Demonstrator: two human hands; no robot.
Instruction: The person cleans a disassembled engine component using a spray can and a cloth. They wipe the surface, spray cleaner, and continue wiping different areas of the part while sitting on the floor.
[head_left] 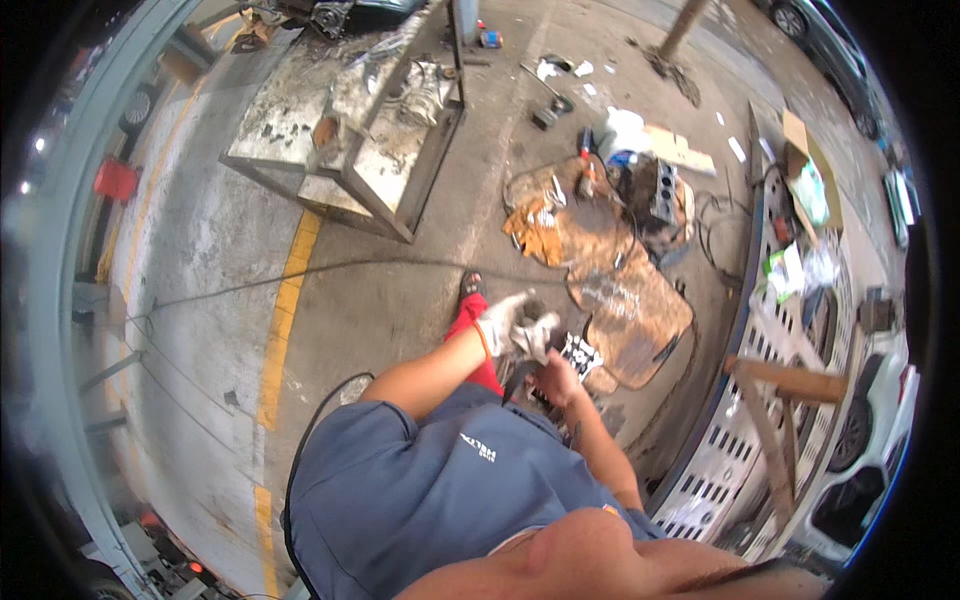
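My left hand [500, 325], in a dirty white glove with an orange cuff, is closed in front of my body by a dark, rounded object [532, 310]. Its shape blurs with the glove, so I cannot tell its kind. Just to the right my right hand [557, 380], which looks bare, is closed against a dark, curved piece [520, 380] that I cannot name. Both hands nearly meet. Beyond the right hand shows a silver and black metal engine part [580, 357], partly hidden by it.
Stained cardboard [640, 320] lies ahead with an orange glove [535, 235], an engine block [655, 195] and tools. A metal-framed workbench [280, 130] stands far left. A black cable [400, 264] crosses the floor. At right runs a perforated metal ramp [715, 450] with a wooden trestle [785, 380].
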